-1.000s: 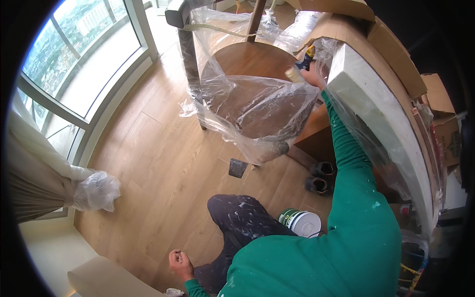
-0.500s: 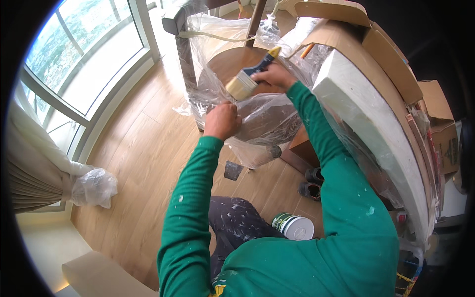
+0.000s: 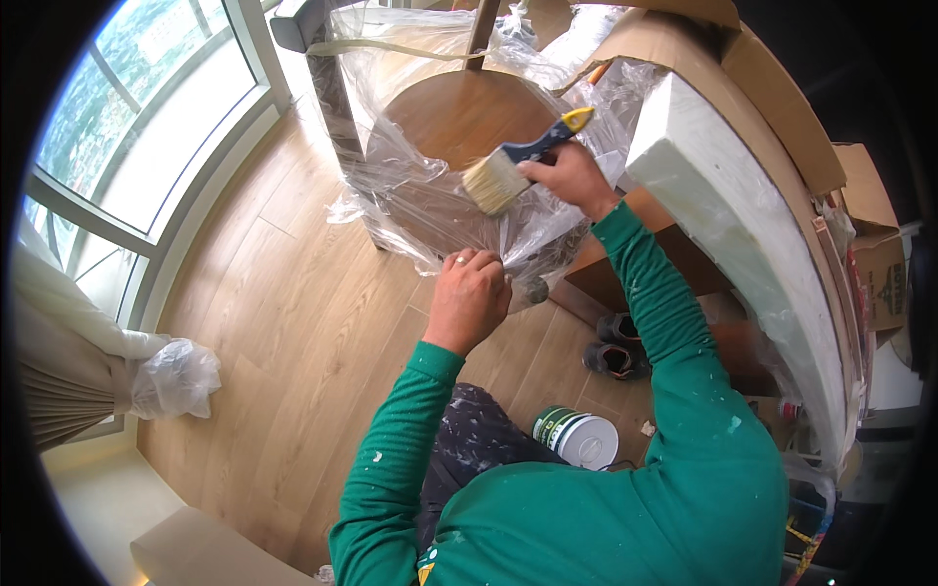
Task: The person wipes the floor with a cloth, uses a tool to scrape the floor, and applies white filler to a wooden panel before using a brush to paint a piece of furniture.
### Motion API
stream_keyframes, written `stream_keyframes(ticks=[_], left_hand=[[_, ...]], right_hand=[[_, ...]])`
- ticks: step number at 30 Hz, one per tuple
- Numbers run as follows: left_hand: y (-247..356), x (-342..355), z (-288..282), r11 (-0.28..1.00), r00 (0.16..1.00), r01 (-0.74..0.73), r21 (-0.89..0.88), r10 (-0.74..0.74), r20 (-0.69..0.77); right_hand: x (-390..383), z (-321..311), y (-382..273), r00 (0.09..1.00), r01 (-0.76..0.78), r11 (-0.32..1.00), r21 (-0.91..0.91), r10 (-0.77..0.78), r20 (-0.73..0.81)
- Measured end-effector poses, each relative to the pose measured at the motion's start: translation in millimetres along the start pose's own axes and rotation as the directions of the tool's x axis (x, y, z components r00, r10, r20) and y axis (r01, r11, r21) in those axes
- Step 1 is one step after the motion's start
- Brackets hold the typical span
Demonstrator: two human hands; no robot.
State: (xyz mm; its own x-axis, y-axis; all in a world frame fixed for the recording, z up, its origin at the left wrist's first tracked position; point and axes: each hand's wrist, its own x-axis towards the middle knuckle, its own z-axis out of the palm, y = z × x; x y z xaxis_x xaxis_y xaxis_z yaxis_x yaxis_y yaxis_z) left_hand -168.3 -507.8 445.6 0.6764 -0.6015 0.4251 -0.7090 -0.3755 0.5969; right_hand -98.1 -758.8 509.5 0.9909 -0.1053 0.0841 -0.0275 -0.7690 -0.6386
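Observation:
My right hand (image 3: pixel 576 181) is closed round a wide paintbrush (image 3: pixel 496 183) with pale bristles and a dark blue, yellow-tipped handle. The bristles point down to the left, above a crumpled clear plastic sheet (image 3: pixel 420 217). My left hand (image 3: pixel 471 298) is closed, pinching the near edge of that sheet. Beyond both hands is a round brown wooden seat (image 3: pixel 467 115), its far part largely uncovered. Plastic drapes round its near side and over the dark frame post (image 3: pixel 334 107) to its left.
A white-lidded bucket (image 3: pixel 589 442) stands by my leg, with dark shoes (image 3: pixel 614 361) farther off. On the right is a long white slab (image 3: pixel 743 225) in cardboard (image 3: pixel 782 122). A plastic-wrapped curtain end (image 3: pixel 178 379) and a window (image 3: pixel 147 107) are on the left.
My left hand has come nearer and to the right, drawing the plastic with it. More of the round seat shows. The brush in my right hand has shifted right and slightly nearer.

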Motion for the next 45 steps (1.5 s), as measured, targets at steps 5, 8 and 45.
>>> stream_keyframes(ticks=[5,8,45], left_hand=[[23,-63,-18,0.989,0.983,-0.042,-0.144,0.015,-0.184],[15,-101,-8,0.986,0.987,0.068,-0.151,-0.089,-0.133],[72,-450,-78,0.582,0.518,0.805,-0.116,-0.784,-0.343]], right_hand=[[35,-65,151,0.928,0.098,0.995,0.007,-0.089,-0.361],[46,-40,154,0.824,0.016,0.878,-0.478,-0.282,-0.492],[-40,-105,75,0.946,-0.100,0.709,-0.698,-0.149,-0.287]])
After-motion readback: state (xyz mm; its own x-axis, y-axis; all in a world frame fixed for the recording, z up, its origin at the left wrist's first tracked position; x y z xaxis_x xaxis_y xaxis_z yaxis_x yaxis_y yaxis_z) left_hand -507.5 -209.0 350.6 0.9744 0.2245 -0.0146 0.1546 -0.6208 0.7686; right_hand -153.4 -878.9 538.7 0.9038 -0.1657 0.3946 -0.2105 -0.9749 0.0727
